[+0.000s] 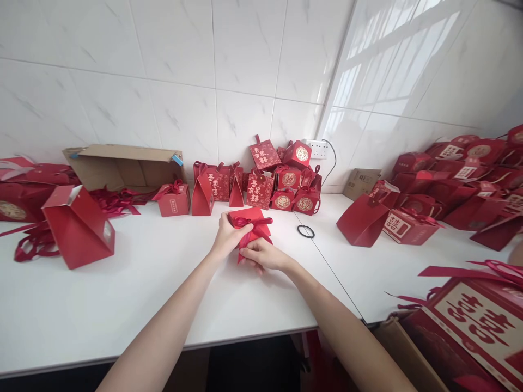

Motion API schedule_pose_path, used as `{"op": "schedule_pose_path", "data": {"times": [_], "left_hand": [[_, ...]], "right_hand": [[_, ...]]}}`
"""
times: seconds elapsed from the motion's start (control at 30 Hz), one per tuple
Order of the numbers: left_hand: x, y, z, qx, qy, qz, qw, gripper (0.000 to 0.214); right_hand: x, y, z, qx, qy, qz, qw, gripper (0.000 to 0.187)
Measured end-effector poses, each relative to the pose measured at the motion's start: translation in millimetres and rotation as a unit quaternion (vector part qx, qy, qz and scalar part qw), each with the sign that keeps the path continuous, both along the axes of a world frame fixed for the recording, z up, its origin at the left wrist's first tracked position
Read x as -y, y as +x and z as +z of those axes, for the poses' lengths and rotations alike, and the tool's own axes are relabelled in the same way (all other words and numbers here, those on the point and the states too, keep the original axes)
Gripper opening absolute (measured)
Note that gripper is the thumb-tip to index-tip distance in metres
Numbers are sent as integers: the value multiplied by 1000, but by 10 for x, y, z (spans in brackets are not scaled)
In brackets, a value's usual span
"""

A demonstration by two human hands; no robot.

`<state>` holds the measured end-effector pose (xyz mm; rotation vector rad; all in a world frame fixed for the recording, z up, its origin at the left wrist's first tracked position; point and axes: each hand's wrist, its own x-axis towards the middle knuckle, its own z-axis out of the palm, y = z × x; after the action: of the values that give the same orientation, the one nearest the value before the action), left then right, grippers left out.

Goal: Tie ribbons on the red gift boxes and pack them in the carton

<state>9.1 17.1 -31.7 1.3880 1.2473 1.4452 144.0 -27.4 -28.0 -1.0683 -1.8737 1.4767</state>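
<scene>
A small red gift box (pixel 257 213) sits in front of me near the middle of the white table (pixel 159 305), with a dark red ribbon (pixel 261 221) tied in a bow on its top. My left hand (pixel 227 233) is closed around the box's left side, its thumb lying over the ribbon. With closed fingers my right hand (pixel 261 254) pinches a hanging tail of the ribbon at the box's near side. The box's lower part is mostly hidden behind both hands.
Finished-looking red boxes (pixel 283 201) stand stacked against the tiled wall. A cardboard box (pixel 131 163) with loose ribbons (pixel 112 201) is at back left. A black ring (pixel 306 231) lies right of my hands. Larger red boxes (pixel 474 321) fill the right.
</scene>
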Motion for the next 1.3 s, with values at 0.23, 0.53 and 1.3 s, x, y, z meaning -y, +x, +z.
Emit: {"op": "schedule_pose_path", "data": {"times": [0.23,0.53,1.3], "left_hand": [[8,24,-12,-23,12,-6,1000,52],[31,23,28,-7,5,-19,1000,51],[43,-42,-7,-110,167,-64,978,56]], "right_hand": [[33,32,11,13,7,65,998,34],[26,170,118,62,5,130,990,31],[-228,338,39,-42,310,-255,915,27]]}}
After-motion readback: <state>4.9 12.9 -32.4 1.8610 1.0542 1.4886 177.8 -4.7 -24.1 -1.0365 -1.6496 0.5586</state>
